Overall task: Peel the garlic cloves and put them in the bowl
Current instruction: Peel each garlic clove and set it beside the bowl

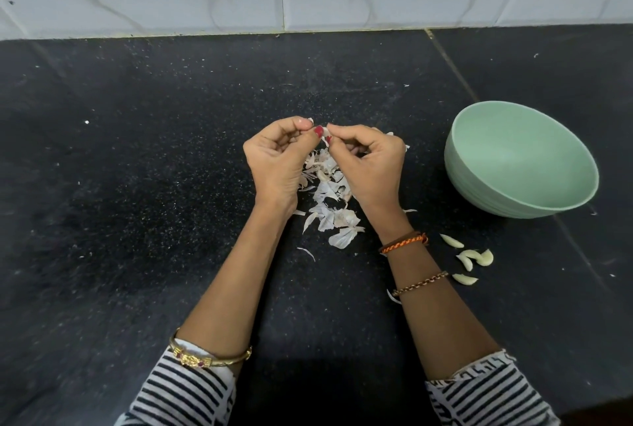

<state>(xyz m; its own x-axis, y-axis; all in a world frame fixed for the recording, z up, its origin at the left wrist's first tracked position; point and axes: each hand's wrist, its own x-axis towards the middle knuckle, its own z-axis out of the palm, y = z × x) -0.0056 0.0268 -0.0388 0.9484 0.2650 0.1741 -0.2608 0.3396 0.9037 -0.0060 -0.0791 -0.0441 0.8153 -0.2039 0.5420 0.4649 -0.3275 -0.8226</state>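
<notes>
Fingers (310,137) of the left hand (277,165) and right hand (371,165) pinch one small pale garlic clove (324,132) above papery white skins (329,192) on the black speckled desk (137,185). Four peeled cloves (469,259) lie near the round mint-green bowl (486,199). No writing shows.

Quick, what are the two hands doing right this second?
Left hand: fingers curled, pinching a garlic clove at the fingertips.
Right hand: fingers curled, pinching the same clove from the other side.

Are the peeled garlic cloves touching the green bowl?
Apart. The head view shows the peeled cloves lying on the dark counter, with bare counter between them and the green bowl.
</notes>
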